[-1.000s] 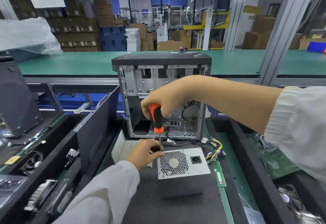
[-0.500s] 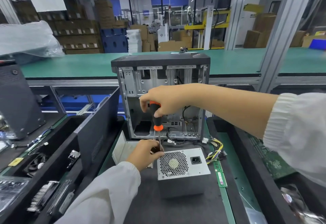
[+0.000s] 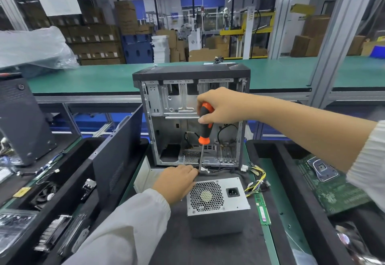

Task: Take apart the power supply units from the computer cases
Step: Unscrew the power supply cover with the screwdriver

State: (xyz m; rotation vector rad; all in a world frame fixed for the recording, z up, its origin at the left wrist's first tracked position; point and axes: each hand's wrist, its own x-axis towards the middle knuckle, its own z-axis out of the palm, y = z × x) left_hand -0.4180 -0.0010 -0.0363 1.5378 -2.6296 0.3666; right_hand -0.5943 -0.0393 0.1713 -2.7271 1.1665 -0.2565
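PSU (image 3: 216,199) sits on the dark mat near-centre, fan grille up, just in front of the opened computer case (image 3: 193,116), already out of it. Its cable bundle (image 3: 257,178) trails off to the right.

Right hand (image 3: 220,106) is wrapped around the top of the orange-black screwdriver (image 3: 205,126), shaft pointing down at the far-left corner of the PSU. Left hand (image 3: 177,183) rests at that same corner, fingers curled in around the tip area; can't tell whether it's pinching the shaft, a screw, or just steadying the box.

Risks from here:
- Driver is tilted, not square to the lid. If the tip isn't seated, it could cam out and strip the head, or skid into the left fingers sitting right beside it.
- PSU is held only at one corner, so torque could rotate it on the mat.
- A freed screw could drop through the grille or roll off under the case.
- RAM stick (image 3: 263,210) lies just right of the PSU; a shifted box could knock it.

Versus a second ago: right hand is higher and further right on the handle, more of the handle exposed, driver leaning more. Left hand and PSU unchanged.
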